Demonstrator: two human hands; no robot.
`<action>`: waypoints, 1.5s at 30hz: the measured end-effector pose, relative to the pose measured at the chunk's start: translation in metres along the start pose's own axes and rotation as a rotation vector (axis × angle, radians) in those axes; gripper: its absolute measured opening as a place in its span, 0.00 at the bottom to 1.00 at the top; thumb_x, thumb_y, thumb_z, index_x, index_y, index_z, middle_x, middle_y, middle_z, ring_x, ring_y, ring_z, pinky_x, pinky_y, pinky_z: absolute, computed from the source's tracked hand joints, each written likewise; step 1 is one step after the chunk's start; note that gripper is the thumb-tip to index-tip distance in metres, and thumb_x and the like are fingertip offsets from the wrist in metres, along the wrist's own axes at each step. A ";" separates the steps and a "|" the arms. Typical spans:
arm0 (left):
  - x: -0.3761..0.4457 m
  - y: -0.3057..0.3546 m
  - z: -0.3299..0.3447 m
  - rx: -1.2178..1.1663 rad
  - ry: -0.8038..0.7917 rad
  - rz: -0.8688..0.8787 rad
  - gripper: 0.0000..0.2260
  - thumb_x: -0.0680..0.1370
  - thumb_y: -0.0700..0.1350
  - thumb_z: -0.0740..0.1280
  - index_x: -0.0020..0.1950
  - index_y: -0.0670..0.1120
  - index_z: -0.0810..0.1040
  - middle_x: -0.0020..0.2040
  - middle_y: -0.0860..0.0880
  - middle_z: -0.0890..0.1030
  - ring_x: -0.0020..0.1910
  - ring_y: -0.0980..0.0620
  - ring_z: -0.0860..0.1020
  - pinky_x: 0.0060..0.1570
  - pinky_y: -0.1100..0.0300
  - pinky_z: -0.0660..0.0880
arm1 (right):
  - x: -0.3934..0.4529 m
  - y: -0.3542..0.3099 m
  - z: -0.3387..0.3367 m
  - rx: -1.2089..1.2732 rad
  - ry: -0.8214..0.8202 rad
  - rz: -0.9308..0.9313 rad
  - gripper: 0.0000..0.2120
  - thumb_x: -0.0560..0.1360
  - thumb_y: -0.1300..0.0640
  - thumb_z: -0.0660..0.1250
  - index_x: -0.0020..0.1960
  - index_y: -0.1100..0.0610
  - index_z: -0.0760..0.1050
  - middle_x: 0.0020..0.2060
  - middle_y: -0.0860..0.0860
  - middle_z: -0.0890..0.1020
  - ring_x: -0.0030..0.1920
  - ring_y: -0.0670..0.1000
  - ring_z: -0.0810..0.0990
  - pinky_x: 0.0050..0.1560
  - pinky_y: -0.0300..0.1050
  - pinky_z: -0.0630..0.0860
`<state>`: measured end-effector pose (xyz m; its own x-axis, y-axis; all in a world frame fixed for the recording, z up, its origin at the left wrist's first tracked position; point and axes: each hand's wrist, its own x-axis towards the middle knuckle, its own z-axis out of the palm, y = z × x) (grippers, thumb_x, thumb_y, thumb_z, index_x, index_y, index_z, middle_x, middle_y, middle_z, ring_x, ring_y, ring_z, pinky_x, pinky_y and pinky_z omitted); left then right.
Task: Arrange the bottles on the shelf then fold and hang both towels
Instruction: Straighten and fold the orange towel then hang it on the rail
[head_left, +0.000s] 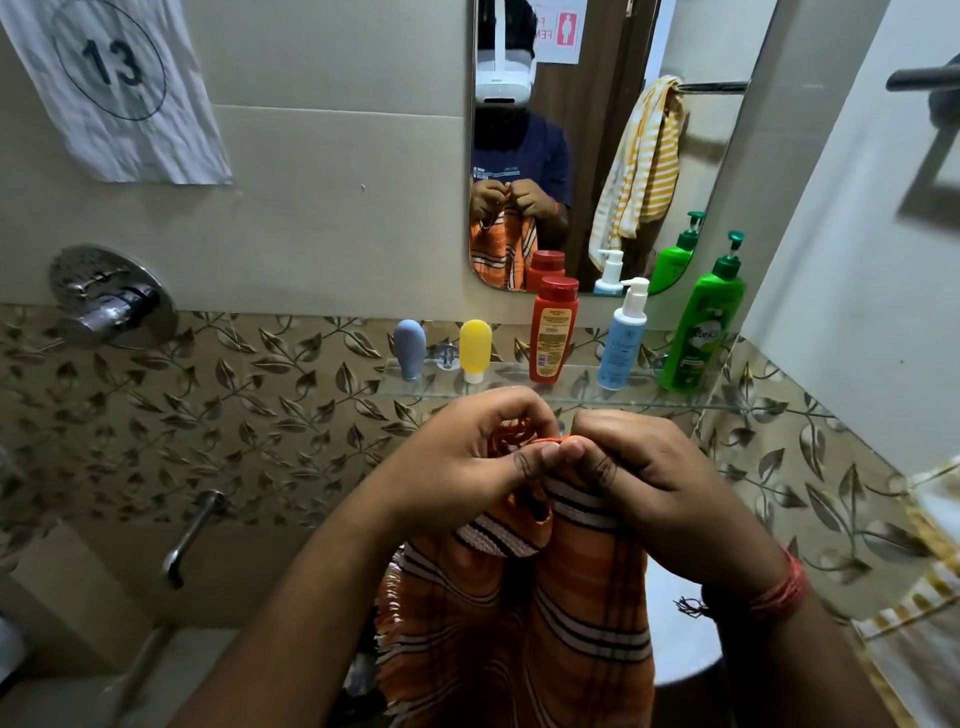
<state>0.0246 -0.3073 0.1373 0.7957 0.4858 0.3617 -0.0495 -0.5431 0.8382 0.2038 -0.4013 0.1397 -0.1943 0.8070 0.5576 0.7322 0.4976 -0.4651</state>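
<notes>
1. Towel (519, 613) hangs straight down from my two hands, its long axis vertical, top edge bunched where my thumbs meet just below the glass shelf (597, 400).
2. Left hand (467, 457) and right hand (639, 467) each pinch that edge — equally near, touching each other.
3. Shelf holds five upright bottles: grey (409, 349), yellow (475, 351), red (553, 332), blue pump (622, 338), green pump (701, 322) — that step looks done.

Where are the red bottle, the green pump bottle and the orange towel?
red bottle (554, 338), head view, label on its front
green pump bottle (701, 332), head view, middle of body
orange towel (519, 639), head view, hanging striped part
</notes>
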 end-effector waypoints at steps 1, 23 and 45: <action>0.001 0.000 -0.001 -0.019 -0.013 -0.012 0.06 0.79 0.51 0.71 0.50 0.50 0.78 0.44 0.54 0.81 0.41 0.53 0.83 0.40 0.58 0.79 | 0.000 0.000 0.000 0.013 -0.001 -0.004 0.15 0.82 0.49 0.58 0.37 0.40 0.63 0.31 0.39 0.68 0.34 0.41 0.71 0.36 0.34 0.63; 0.004 0.001 -0.030 0.218 0.288 0.077 0.09 0.81 0.47 0.63 0.42 0.48 0.77 0.40 0.52 0.76 0.42 0.53 0.77 0.43 0.64 0.73 | -0.012 0.027 0.011 0.346 -0.134 0.172 0.23 0.80 0.48 0.61 0.40 0.69 0.74 0.37 0.61 0.73 0.40 0.61 0.74 0.41 0.60 0.72; 0.004 -0.007 -0.049 0.226 0.519 0.136 0.12 0.83 0.46 0.62 0.43 0.43 0.78 0.42 0.46 0.79 0.44 0.45 0.80 0.45 0.49 0.76 | -0.011 0.042 0.061 0.222 -0.056 0.227 0.24 0.82 0.45 0.57 0.46 0.65 0.79 0.45 0.59 0.81 0.49 0.58 0.80 0.48 0.57 0.74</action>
<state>-0.0011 -0.2682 0.1529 0.3881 0.6428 0.6604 0.0446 -0.7289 0.6832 0.1972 -0.3699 0.0720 -0.0823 0.9187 0.3862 0.6020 0.3547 -0.7154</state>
